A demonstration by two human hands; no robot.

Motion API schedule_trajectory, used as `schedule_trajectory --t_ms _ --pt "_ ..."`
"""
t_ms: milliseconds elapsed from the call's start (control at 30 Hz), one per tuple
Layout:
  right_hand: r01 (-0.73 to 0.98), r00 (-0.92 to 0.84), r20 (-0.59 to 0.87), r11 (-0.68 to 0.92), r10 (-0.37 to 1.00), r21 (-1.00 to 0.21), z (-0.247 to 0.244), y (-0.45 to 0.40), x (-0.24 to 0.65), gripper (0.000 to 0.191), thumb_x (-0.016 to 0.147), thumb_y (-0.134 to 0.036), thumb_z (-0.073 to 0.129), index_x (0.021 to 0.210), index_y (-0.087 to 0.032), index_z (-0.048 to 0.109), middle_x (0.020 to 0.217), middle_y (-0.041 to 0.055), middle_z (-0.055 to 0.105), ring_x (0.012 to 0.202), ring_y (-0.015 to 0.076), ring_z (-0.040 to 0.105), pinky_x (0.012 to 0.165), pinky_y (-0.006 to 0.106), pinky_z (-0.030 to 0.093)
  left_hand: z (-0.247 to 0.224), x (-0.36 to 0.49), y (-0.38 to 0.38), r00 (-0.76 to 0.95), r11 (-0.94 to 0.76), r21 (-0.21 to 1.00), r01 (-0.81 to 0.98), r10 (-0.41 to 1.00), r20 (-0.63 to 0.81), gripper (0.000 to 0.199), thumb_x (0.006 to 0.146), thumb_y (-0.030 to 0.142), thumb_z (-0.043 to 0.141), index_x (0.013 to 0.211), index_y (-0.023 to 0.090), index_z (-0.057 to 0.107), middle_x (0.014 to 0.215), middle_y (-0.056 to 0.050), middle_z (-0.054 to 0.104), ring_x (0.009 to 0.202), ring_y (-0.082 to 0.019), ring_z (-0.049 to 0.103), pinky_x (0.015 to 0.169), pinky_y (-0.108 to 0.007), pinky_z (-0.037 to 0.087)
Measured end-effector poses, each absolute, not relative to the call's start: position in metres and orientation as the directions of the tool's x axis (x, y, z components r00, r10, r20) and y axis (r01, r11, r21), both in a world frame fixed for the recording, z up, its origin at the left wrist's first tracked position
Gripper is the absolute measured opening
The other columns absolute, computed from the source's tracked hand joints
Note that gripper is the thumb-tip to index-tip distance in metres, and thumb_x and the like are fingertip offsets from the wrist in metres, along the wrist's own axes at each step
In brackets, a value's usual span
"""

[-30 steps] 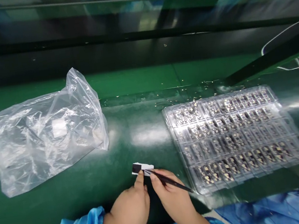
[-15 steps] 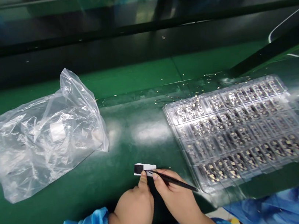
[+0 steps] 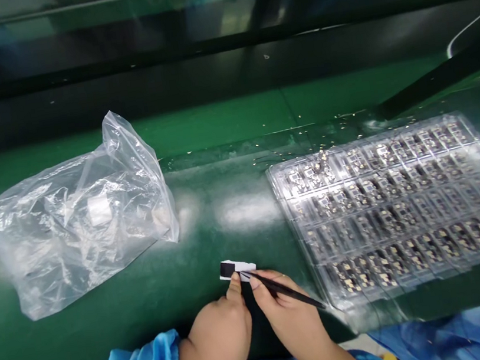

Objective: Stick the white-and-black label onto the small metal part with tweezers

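A small white strip (image 3: 245, 266) with a black square at its left end lies near the table's front edge, at my fingertips. My left hand (image 3: 225, 331) has its index finger on the strip's lower edge; the other fingers are curled under and hidden. Black tweezers (image 3: 289, 292) are held in my right hand (image 3: 287, 310), between thumb and fingers, with the tips on the strip beside my left index fingertip. Right of my hands sits a clear plastic tray (image 3: 318, 264) with rows of small metallic electronic parts in its pockets.
On the left lies a clear plastic bag (image 3: 67, 252) with a white label (image 3: 99, 210). Thin wires and small bits are scattered behind the tray. A dark bar (image 3: 431, 81) and white cable (image 3: 468, 25) are at the right.
The whole view has shifted slightly, so everything appears a little further right. My hands, the strip and the tweezers keep nearly the same arrangement.
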State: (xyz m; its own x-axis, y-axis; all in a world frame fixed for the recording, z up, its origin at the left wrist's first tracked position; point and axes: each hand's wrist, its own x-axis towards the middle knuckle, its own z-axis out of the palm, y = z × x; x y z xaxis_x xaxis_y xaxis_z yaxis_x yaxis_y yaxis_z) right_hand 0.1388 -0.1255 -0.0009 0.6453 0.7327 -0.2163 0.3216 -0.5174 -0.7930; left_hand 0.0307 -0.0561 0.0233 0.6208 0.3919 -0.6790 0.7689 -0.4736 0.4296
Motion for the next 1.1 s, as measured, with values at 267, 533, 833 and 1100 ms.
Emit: schedule_trajectory --t_ms 267,533,833,1100 --pt "0.329 0.581 -0.282 -0.537 0.764 -0.777 0.002 -0.124 0.142 0.030 0.080 -0.042 0.047 0.083 -0.019 0.066 0.084 0.0057 0.065 0.081 0.0197 0.060 0.076 0.033 0.050 0.023 0.031 -0.056 0.611 -0.435 0.445 0.782 0.396 -0.686 0.051 0.083 0.011 0.020 0.133 0.004 0.028 0.103 -0.020 0.059 0.078 -0.026 0.061 0.070 -0.043 0.050" --pt "0.322 0.583 -0.262 -0.515 0.769 -0.795 0.011 -0.119 0.144 0.031 0.081 -0.042 0.047 0.081 -0.019 0.067 0.080 0.0056 0.065 0.076 0.0185 0.062 0.070 0.028 0.052 0.024 0.031 -0.054 0.600 -0.421 0.445 0.791 0.390 -0.698 0.052 0.082 0.010 0.020 0.133 0.004 0.027 0.105 -0.019 0.058 0.080 -0.026 0.061 0.070 -0.043 0.050" --pt "0.205 0.585 -0.369 -0.572 0.722 -0.794 0.014 -0.116 0.148 0.035 0.080 -0.048 0.047 0.083 -0.019 0.066 0.072 0.0049 0.064 0.066 0.0192 0.060 0.065 0.028 0.052 0.020 0.029 -0.059 0.604 -0.460 0.412 0.787 0.437 -0.666 0.052 0.083 0.014 0.021 0.133 0.006 0.028 0.096 -0.018 0.061 0.072 -0.025 0.061 0.065 -0.039 0.050" --pt "-0.130 0.562 -0.577 -0.625 0.593 -0.769 0.002 -0.120 0.155 0.045 0.076 -0.057 0.050 0.086 -0.015 0.061 0.066 0.0025 0.060 0.058 0.0150 0.056 0.054 0.024 0.047 0.027 0.020 -0.043 0.542 0.053 0.618 0.784 0.427 -0.724 0.048 0.087 0.030 0.029 0.132 0.016 0.035 0.102 -0.012 0.059 0.086 -0.019 0.059 0.081 -0.035 0.048"
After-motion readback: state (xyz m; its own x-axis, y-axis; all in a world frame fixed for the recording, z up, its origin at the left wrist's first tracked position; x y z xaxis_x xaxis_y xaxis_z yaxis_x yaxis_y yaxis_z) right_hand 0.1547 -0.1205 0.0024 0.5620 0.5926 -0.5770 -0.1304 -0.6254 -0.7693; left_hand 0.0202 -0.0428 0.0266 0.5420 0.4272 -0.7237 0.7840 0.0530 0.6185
